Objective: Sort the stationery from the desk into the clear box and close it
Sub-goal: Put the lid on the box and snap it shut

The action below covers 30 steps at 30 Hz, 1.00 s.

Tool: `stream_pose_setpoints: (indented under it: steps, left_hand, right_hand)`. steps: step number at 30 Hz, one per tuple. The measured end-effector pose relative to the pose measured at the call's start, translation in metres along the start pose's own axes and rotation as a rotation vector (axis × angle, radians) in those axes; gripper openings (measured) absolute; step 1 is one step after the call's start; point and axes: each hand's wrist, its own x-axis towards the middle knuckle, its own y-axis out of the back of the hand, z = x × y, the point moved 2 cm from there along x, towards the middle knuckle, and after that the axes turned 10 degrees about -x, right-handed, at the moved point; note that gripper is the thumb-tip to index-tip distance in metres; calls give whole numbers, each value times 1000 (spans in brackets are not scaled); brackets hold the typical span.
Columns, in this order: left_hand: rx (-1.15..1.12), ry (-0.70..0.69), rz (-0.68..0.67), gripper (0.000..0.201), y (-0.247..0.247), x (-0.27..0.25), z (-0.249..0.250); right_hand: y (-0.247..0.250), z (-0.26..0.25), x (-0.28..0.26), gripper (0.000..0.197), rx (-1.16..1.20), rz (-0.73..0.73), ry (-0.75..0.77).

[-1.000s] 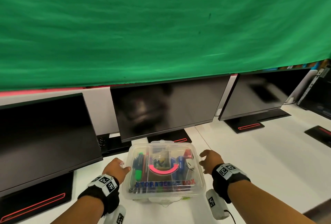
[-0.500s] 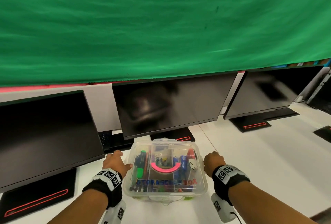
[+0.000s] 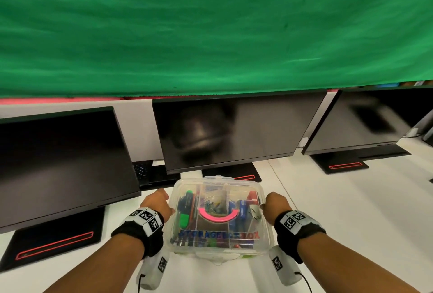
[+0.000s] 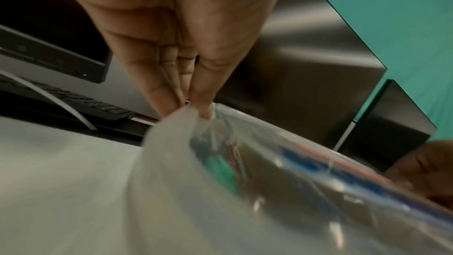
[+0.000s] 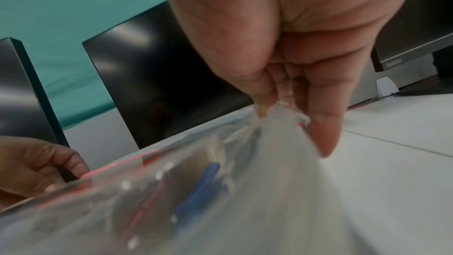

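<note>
The clear box (image 3: 266, 243) stands on the white desk just in front of me with its lid down. Through the lid I see a green highlighter (image 3: 184, 219), a pink curved piece (image 3: 218, 216), blue items (image 3: 242, 208) and pens. My left hand (image 3: 157, 203) is at the box's left side. In the left wrist view the left hand (image 4: 188, 108) pinches the box's rim flap (image 4: 171, 143) between thumb and fingers. My right hand (image 3: 275, 206) is at the right side. In the right wrist view the right hand (image 5: 282, 111) pinches the translucent side flap (image 5: 277, 133).
Three dark monitors (image 3: 234, 133) stand in a row behind the box, their black bases (image 3: 54, 243) on the white desk (image 3: 351, 210). A keyboard (image 3: 143, 173) lies behind the left monitor. A green cloth (image 3: 210, 30) hangs behind everything.
Both hands have closed in from beside the box onto its two side flaps. The box has stayed in place; my head view has shifted slightly.
</note>
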Motion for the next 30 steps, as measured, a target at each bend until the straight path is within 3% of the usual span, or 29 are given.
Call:
stream_pose_setpoints:
  steps: [12,15,18,20,22,26,30]
  left_hand:
    - [-174,132,-167,53,-7,-24,-3]
    - [61,38,-109,53,-8,-37,6]
    - [142,-212,0,59,-13,-48,19]
    - [114,-402,-59,61,-23,-58,30]
    - [155,-500,-142,73,-39,-72,39]
    - [275,-470,-229,102,-71,-83,44]
    - [300,-372,-277,109,-76,-83,48]
  right_hand:
    - [31,-5,19,36,-61,-79,225]
    - [38,-12,29,37,-171,-134,287]
    - [44,-31,35,49,-285,-54,393]
    - [43,-44,38,65,-314,-13,491]
    - [39,-60,37,71,-332,-34,636]
    - [32,-84,30,77,-415,-108,859]
    - [31,-87,42,88,-483,-120,835]
